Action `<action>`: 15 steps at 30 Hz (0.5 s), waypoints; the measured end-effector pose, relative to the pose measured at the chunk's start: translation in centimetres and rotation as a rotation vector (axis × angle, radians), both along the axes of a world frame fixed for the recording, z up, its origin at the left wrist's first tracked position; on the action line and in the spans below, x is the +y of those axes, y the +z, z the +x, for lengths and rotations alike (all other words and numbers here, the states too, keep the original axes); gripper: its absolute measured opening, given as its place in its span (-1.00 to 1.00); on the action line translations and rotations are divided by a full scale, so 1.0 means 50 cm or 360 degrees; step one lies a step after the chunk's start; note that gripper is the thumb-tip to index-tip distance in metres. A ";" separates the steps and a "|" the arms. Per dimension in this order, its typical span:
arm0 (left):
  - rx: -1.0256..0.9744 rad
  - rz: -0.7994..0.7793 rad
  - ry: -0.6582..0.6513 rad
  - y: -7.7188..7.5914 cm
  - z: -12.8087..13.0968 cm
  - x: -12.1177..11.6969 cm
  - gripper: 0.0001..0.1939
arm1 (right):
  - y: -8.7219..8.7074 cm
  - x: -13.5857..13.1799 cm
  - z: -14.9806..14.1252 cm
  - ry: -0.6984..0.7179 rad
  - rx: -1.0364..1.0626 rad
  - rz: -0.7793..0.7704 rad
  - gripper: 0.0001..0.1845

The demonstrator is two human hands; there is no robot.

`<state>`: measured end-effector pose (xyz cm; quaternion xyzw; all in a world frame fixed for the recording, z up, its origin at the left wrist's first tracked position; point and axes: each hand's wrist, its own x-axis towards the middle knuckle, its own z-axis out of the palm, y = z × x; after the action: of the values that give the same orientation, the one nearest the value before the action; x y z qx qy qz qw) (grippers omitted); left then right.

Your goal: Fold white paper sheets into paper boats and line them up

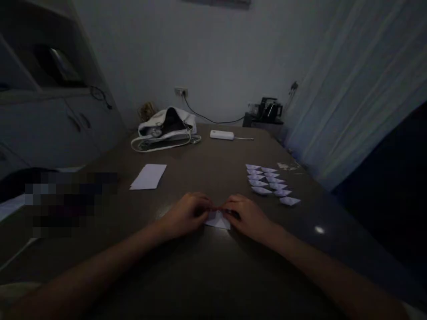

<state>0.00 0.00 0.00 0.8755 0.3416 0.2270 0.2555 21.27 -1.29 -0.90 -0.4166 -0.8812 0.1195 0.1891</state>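
A small folded sheet of white paper lies on the table in front of me, its lower edge showing between my hands. My left hand closes on its left side, fingers curled and thumb low. From the right, my right hand grips the upper right part with bent fingers. The fingertips of both hands meet along the paper's top and hide that edge. To the right stand two rows of small folded paper boats. A stack of white paper sheets lies to the left.
On the brown table, a white bag sits at the back left. A white power bank with a short cable lies at the back. Small paper scraps are near the right edge. A black kettle stands beyond the table.
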 end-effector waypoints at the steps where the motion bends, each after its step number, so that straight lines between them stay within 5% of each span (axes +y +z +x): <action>1: -0.0003 -0.0016 0.0005 -0.001 -0.001 0.002 -0.71 | -0.002 0.001 0.001 0.0008 0.0000 0.0003 -0.79; 15: 0.0098 -0.0056 -0.0218 0.001 -0.007 0.012 -0.80 | -0.003 0.002 0.004 0.0049 -0.0020 0.0040 -0.80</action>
<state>-0.35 0.60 0.07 0.8988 0.2926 0.1758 0.2751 21.46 -1.19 -1.03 -0.4012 -0.8901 0.1087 0.1868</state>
